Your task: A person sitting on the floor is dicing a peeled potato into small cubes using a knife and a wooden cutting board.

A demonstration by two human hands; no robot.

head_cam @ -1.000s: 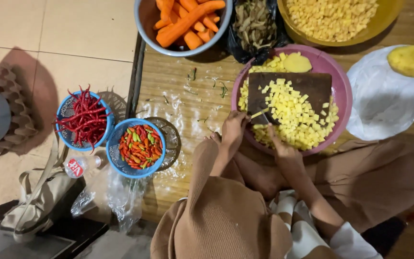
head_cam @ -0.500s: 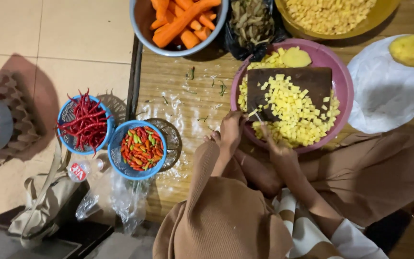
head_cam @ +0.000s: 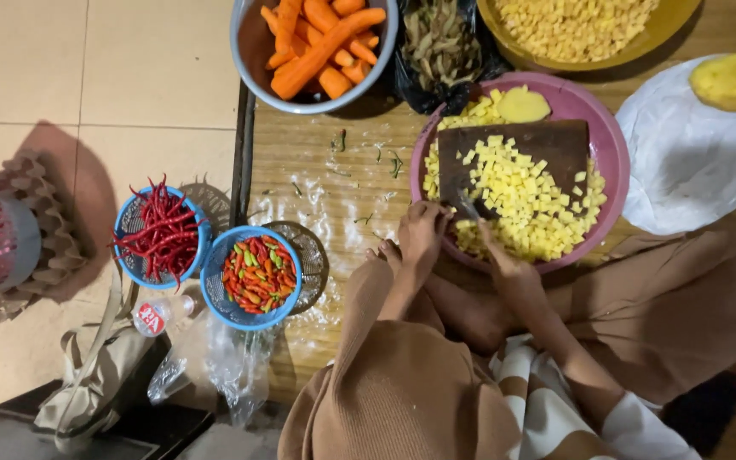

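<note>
left hand [head_cam: 423, 234] curled on pink bowl [head_cam: 606, 136] rim | right hand [head_cam: 504, 264] grips small knife [head_cam: 470, 206] | potato cubes [head_cam: 526, 200] look light, wet, slippery; pinch gently

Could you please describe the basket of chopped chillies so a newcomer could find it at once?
Start from the grey bowl of orange carrots and look down. Two round blue plastic baskets sit together; the nearer one holds chopped red and green chillies, whereas the other basket holds whole long red ones.
</note>
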